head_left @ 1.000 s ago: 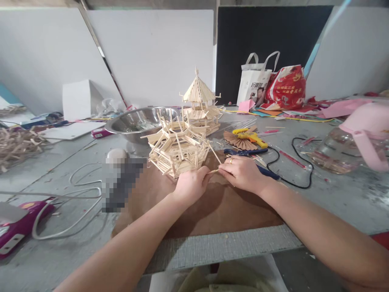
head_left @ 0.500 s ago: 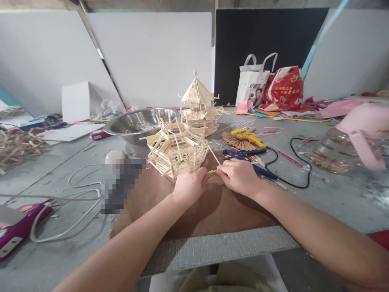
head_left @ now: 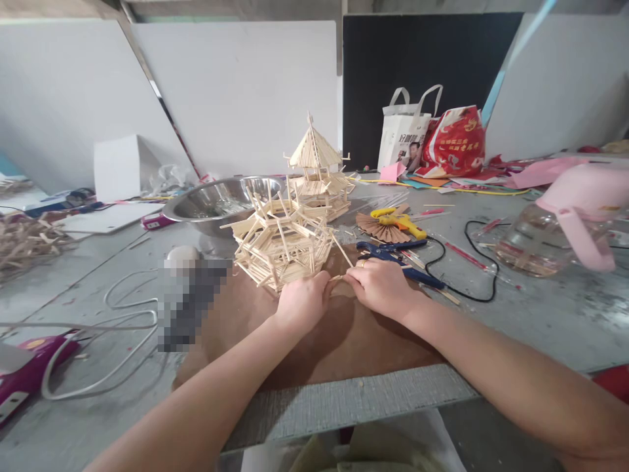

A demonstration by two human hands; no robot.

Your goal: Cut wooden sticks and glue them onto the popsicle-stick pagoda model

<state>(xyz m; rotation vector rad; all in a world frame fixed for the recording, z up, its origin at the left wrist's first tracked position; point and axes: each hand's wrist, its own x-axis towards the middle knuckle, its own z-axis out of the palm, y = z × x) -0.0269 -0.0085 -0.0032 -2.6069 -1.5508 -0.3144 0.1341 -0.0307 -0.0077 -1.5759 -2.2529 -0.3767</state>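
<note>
My left hand [head_left: 301,300] is closed, its thumb and fingers pinched on one end of a short wooden stick [head_left: 337,278]. At the other end, my right hand [head_left: 381,286] pinches the same stick, so it spans the small gap between them. A second thin stick slants from the right hand up toward the stick model; whether the fingers grip it I cannot tell. Just beyond my left hand stands the open-topped model of wooden sticks [head_left: 282,246]. Blue-handled pliers [head_left: 426,278] lie beyond my right hand. Both hands are over a brown sheet [head_left: 314,354].
Behind is a roofed stick pavilion [head_left: 314,154], beside a metal basin [head_left: 189,208]. A yellow glue gun [head_left: 399,221] lies on a pleated brown paper fan. A pink-lidded jug [head_left: 533,242] stands right; a white cable [head_left: 111,321] and purple power strip [head_left: 37,367] lie left.
The whole view has shifted slightly, with things appearing a little further left. Both hands keep their pinch on the short stick, with hardly any movement.
</note>
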